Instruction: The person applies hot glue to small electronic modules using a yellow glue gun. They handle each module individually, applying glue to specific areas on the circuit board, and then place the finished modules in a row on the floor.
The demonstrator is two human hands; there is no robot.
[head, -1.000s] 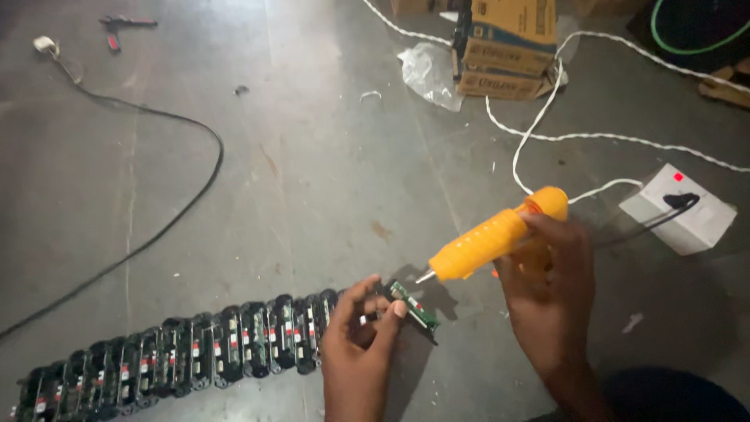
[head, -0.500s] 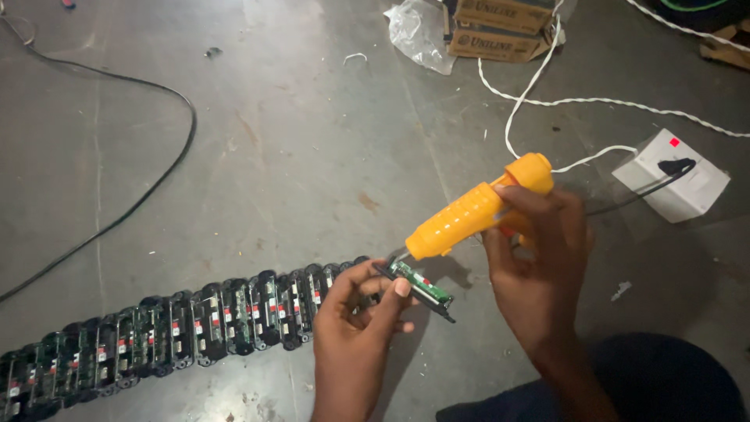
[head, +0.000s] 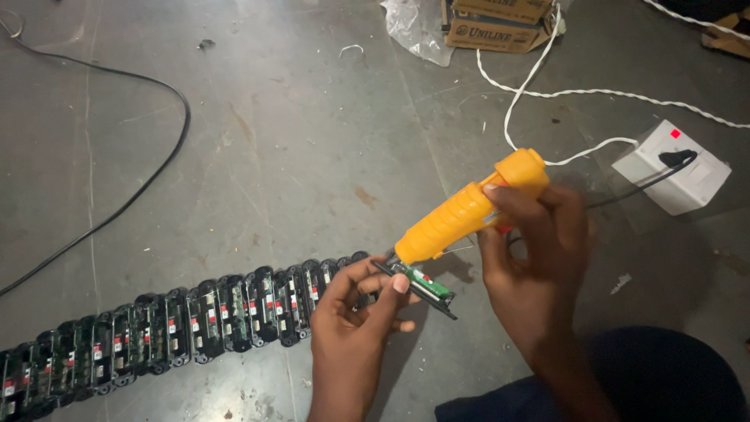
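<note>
left hand [head: 355, 312]: fingers pinching small green circuit board [head: 422, 283] above floor [head: 312, 156] | right hand [head: 531, 250]: fingers wrapped round orange glue gun [head: 461, 209], nozzle at board's end | advice: steady board, squeeze gently, keep fingertips off tip

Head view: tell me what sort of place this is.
Probably a small electronics assembly workshop, working on the bare concrete floor: a long row of black circuit modules, an orange glue gun, and a white power socket box.
</note>
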